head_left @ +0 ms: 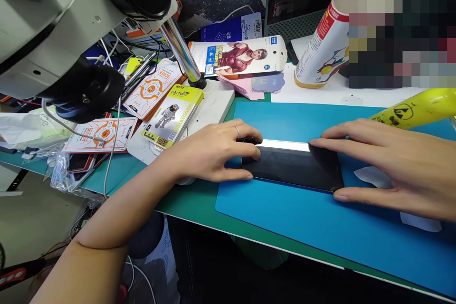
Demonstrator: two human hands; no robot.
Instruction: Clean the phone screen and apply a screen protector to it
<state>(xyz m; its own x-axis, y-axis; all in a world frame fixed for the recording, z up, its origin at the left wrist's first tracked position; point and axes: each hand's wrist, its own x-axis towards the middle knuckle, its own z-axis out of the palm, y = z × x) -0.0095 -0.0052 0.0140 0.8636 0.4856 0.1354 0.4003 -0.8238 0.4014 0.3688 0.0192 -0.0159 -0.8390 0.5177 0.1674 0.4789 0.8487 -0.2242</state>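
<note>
A black smartphone (290,166) lies flat on a blue mat (285,216), its glossy face reflecting a bright strip along the far edge. My left hand (223,152), with a ring on one finger, grips its left end, thumb at the near edge and fingers over the far side. At the other end, my right hand (388,161) spans the phone, fingertips at the far corner and thumb at the near one. Under and beside the right hand are two pale scraps (421,222) on the mat. Just beyond it lies a yellow tube with an ESD mark (420,108).
A microscope (85,90) overhangs the left side, its post (181,50) rising from a white base. Battery (174,114) and screen boxes (153,88) crowd that base. Behind the mat stand a white spray can (320,47) and a printed package (242,54). A cable (113,161) hangs down left.
</note>
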